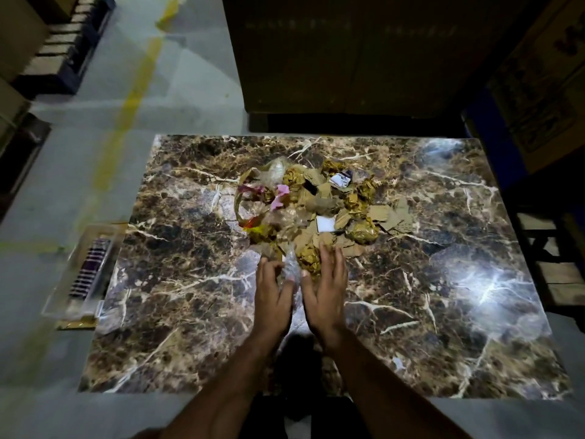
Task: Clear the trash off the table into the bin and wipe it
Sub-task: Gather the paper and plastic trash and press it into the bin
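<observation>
Marble-patterned brown tabletop [427,312] carried a heap of crumpled gold foil, torn brown paper and pink scraps [313,204] at its centre. I was at the gathering step. My left hand [273,289] and right hand [326,286] cupped a crumpled clear plastic wrap [292,270] between them, fingers loosely spread. Its long axis pointed away from me toward the heap. Next move, by my judgement: close on it and carry it to the clear bin [85,274] just beside the left edge.

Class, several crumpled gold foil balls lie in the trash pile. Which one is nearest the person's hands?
The gold foil ball at the pile's near edge, between the left hand and right hand. The other balls lie farther back in the pile.
</observation>
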Action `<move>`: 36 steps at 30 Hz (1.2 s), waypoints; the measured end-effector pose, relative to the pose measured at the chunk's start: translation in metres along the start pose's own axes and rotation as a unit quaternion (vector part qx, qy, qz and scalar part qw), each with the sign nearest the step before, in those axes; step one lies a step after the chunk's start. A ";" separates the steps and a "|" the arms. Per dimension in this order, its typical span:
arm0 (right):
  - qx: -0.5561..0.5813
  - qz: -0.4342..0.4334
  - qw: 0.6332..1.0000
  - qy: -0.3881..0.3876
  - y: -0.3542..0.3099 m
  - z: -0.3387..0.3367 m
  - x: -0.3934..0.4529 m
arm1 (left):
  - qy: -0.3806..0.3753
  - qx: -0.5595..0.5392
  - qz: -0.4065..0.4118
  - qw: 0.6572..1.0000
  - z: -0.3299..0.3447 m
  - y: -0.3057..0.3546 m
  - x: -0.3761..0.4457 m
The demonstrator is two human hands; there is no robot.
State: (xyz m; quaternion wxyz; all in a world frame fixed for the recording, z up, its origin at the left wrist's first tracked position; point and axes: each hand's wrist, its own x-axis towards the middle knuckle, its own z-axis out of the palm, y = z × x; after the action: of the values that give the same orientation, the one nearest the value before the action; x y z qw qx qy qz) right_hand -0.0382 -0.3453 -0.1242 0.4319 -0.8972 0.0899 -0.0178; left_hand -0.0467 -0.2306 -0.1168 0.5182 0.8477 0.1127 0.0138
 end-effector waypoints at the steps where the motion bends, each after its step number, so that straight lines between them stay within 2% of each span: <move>1: -0.001 -0.002 1.000 -0.002 0.000 0.002 0.004 | 0.010 -0.024 -0.021 0.999 0.005 0.006 0.001; 4: 0.022 -0.010 1.000 -0.014 0.000 0.007 0.012 | 0.019 -0.114 -0.088 0.989 0.016 0.019 0.003; 12: 0.170 0.039 0.984 -0.036 -0.019 0.011 0.017 | 0.041 -0.254 -0.166 0.952 0.022 0.032 0.016; 20: 0.276 0.088 0.956 -0.055 -0.035 0.009 0.010 | 0.054 -0.331 -0.181 0.925 0.014 0.047 0.019; 24: 0.280 0.107 0.953 -0.037 -0.036 0.004 0.006 | 0.052 -0.348 -0.182 0.918 0.014 0.058 0.015; 28: 0.285 0.114 0.951 -0.035 -0.037 -0.010 0.003 | 0.081 -0.335 -0.195 0.918 0.018 0.067 0.008; 30: 0.287 0.109 0.951 -0.026 -0.040 -0.018 0.004 | 0.091 -0.334 -0.191 0.918 0.019 0.074 0.007; 36: 0.277 0.052 0.960 -0.005 -0.048 -0.044 0.009 | 0.046 -0.369 -0.156 0.915 0.020 0.100 0.007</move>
State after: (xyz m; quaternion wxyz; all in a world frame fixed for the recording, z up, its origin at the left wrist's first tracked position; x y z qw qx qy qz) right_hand -0.0270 -0.3516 -0.0599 0.6640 -0.7369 0.1258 -0.0148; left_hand -0.0195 -0.2903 -0.0391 0.7840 0.5661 0.2544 0.0121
